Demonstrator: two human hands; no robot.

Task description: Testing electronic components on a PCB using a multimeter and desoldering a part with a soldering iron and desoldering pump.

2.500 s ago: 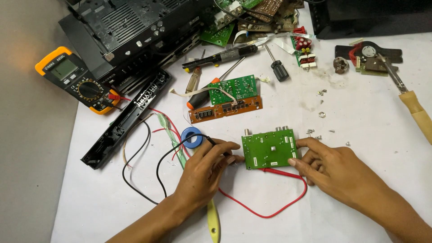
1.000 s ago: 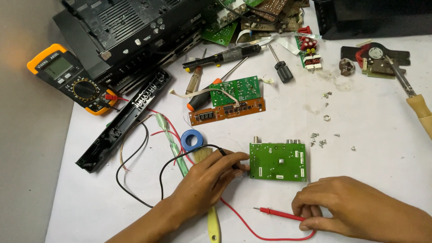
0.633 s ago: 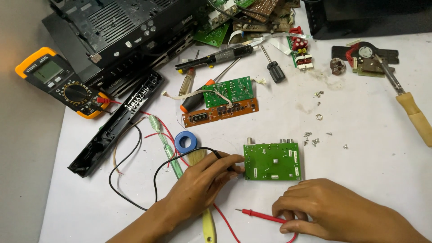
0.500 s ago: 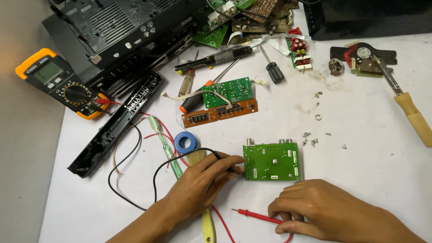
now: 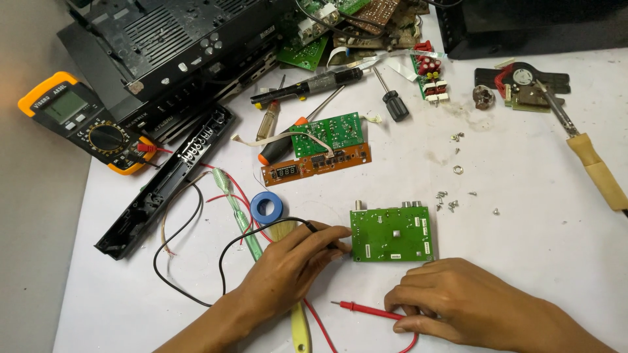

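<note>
- The left hand [image 5: 288, 271] has its grip closed on the black probe [image 5: 320, 230], fingers pinched round it, with the tip at the left edge of the green circuit board [image 5: 392, 233].
- The black lead [image 5: 226, 261] loops away leftward from that hand across the worktop [image 5: 536, 216].
- The right hand [image 5: 458, 304] lies near the front edge of the scene, just nearer than the board; its fingers are curled down over the rear end of the red probe [image 5: 360, 307], which lies flat on the worktop pointing left. Whether the fingers truly clamp it or only rest on it, I cannot tell.
- The green circuit board lies flat, mid-scene, between the two hands, its connectors along the far edge.
- Just left of the left hand sit a blue tape roll [image 5: 267, 207] and a green-handled tool [image 5: 237, 212]; a yellow-handled tool [image 5: 299, 327] passes under the left wrist.
- Farther off lie a second green board on an orange display board [image 5: 317, 167], screwdrivers [image 5: 391, 98] and a black casing [image 5: 170, 46].
- A yellow multimeter [image 5: 85, 121] is at the far left, close to the worktop's left edge.
- Right of the board the worktop is open apart from loose screws [image 5: 451, 202]; a soldering iron [image 5: 589, 157] lies well apart at the right edge.
</note>
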